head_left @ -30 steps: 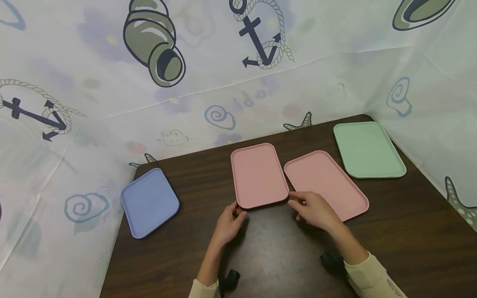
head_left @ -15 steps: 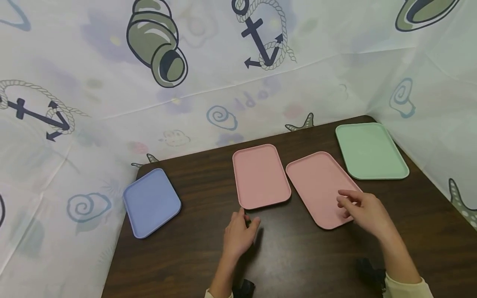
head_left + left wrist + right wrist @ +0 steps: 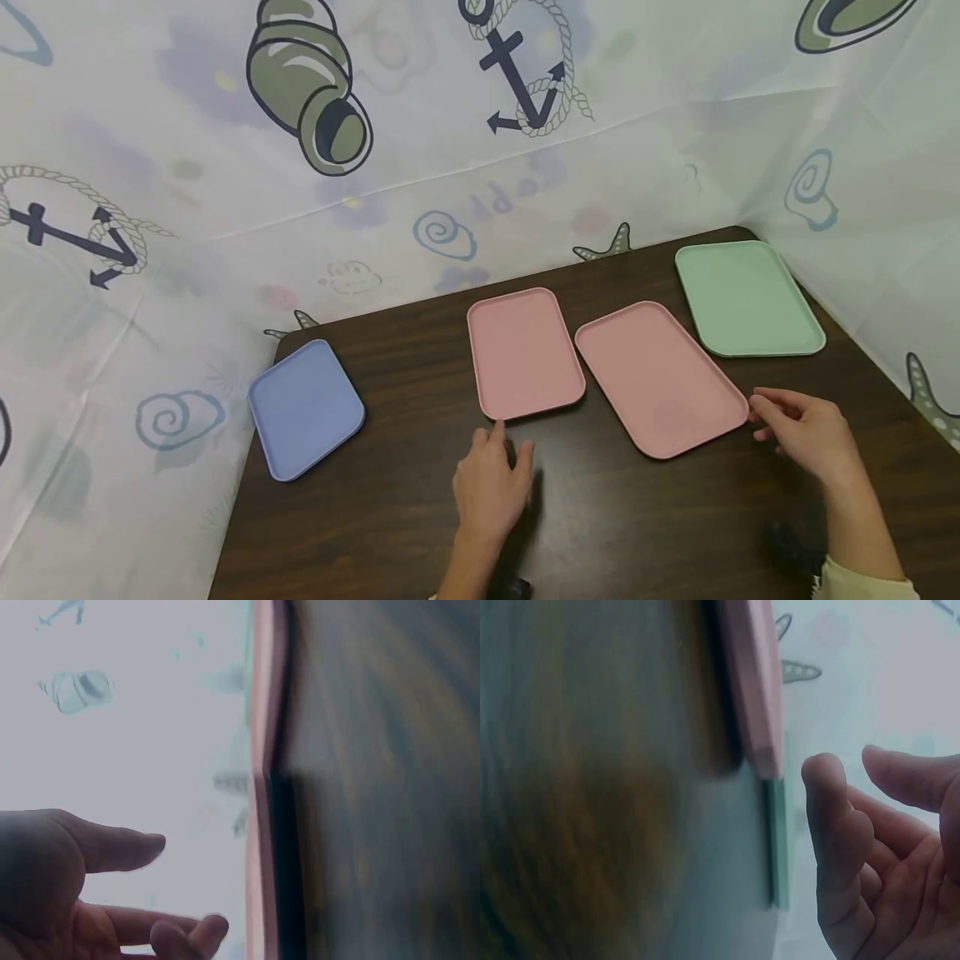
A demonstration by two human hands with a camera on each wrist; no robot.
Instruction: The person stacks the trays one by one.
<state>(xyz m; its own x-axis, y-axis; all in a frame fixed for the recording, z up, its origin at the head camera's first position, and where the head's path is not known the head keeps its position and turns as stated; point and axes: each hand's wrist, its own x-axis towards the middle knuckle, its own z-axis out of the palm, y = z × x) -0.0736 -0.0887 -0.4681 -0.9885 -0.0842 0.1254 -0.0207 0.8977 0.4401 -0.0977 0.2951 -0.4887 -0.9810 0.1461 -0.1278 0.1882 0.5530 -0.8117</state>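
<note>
Two pink trays lie flat on the dark wooden table, the left one (image 3: 527, 354) more upright in view, the right one (image 3: 660, 379) angled. My left hand (image 3: 491, 487) is just below the left pink tray's front edge, fingers extended; whether the fingertip touches is unclear. In the left wrist view the hand (image 3: 112, 900) has thumb and fingers apart, nothing between them. My right hand (image 3: 813, 433) is beside the right pink tray's front right corner, fingers loosely bent. The right wrist view shows that hand (image 3: 885, 855) holding nothing, close to the pink tray corner (image 3: 761, 712).
A blue tray (image 3: 306, 408) lies at the table's left edge. A green tray (image 3: 750, 298) lies at the back right corner, behind the right pink tray. A printed cloth (image 3: 405, 108) hangs behind and beside the table (image 3: 360, 517).
My right hand has moved right, from between the pink trays across the right one to its far corner. The right pink tray's front end has shifted left. My left hand has moved slightly right and down.
</note>
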